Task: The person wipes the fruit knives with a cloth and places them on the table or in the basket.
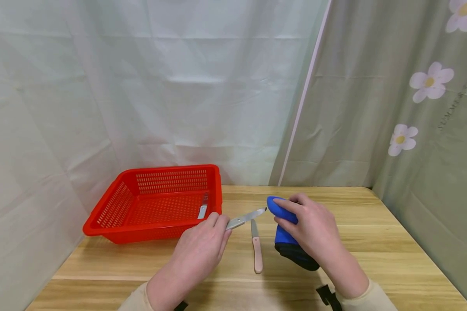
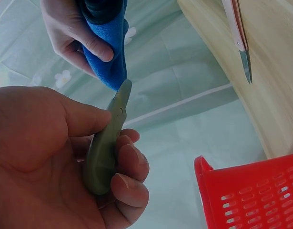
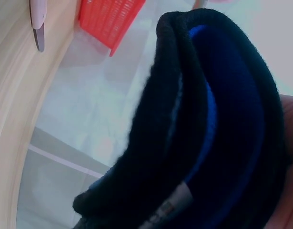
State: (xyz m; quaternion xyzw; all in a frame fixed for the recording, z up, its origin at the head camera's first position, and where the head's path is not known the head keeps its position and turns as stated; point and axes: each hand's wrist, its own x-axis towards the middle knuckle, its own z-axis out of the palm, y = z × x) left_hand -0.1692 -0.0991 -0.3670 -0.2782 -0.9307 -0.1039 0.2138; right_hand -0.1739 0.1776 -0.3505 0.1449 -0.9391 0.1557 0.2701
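My left hand [image 1: 200,242] grips a small paring knife [image 1: 246,218] by its greenish handle, the blade pointing right and slightly up. A blue cloth mitt with a black cuff [image 1: 285,236] is pinched between the thumb and fingers of my right hand [image 1: 317,224], its cuff hanging down. The knife's tip is right at the mitt's blue end, overlapping it in the left wrist view. In the right wrist view the mitt's black-edged opening [image 3: 232,95] shows a blue lining and a small tag. On the table between both hands lies a second knife [image 1: 257,255] with a pink handle.
A red plastic basket [image 1: 151,228] with slotted walls stands at the left of the wooden table [image 1: 358,246]. Inside it, near the right wall, lies another knife with a pale handle [image 1: 203,211]. Pale curtains [image 1: 202,99] hang behind the table and at both sides.
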